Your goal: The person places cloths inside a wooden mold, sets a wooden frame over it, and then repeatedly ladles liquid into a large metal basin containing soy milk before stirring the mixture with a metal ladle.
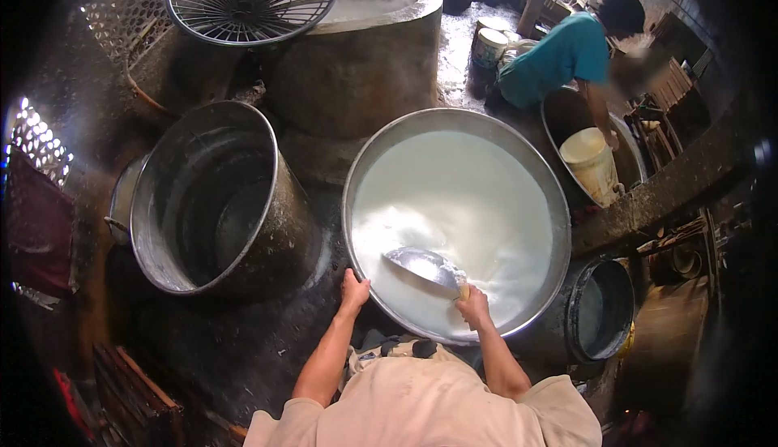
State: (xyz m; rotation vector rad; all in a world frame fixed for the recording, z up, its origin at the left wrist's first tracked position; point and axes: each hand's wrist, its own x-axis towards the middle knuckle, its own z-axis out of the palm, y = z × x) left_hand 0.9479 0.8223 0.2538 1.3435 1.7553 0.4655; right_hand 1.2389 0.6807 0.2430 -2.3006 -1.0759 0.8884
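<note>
In front of me stands a wide round metal vat (559, 204) filled with milky white liquid (462, 179). My left hand (353, 288) grips the vat's rim at the near left side. A large metal scoop (425, 267) with a short pale handle is in my right hand (473, 307), fingers wrapped round the handle. The scoop's broad bowl points up and left and lies at the liquid's surface; how deep it dips I cannot tell. Bright glare covers the liquid around it.
A tall metal pot (279, 196) tilts at the left. Behind it stand a steaming round stove-like tub (356, 82) and a wire basket (243, 1). A dark barrel (575, 317) sits at right. Another person (559, 58) bends over a basin, one hand at a pale bucket (589, 163).
</note>
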